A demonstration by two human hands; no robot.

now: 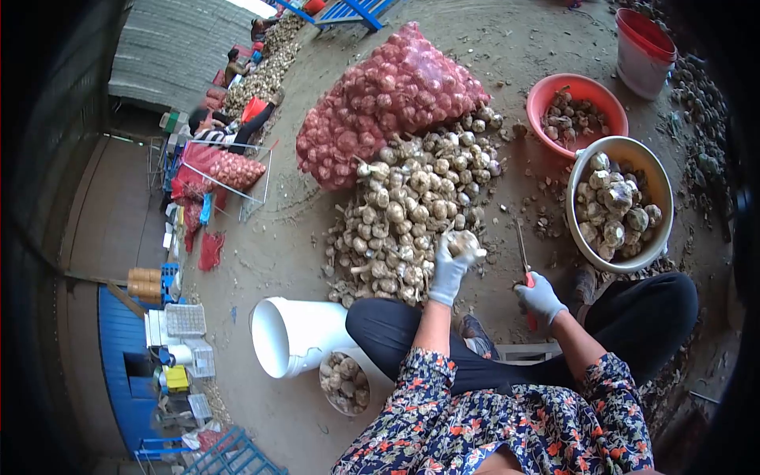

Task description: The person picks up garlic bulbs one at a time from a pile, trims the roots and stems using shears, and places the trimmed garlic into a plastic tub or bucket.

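My left hand (449,273), in a grey glove, is closed around a garlic bulb (463,244) at the near edge of a heap of loose garlic (416,202). In my right hand (541,298), also gloved, is a knife (522,247) with a red handle and a long thin blade pointing away from me. The blade is apart from the bulb. A beige basin (580,237) of garlic bulbs stands to the right, touching or overlapping a red basin (538,89) with smaller pieces in it.
A full red mesh sack of garlic (388,99) lies behind the heap. Left of my knee are a tipped white bucket (297,336) and a small container of garlic (345,384). A red-and-white bucket (645,55) stands far right. Other people (212,127) sit at the far left.
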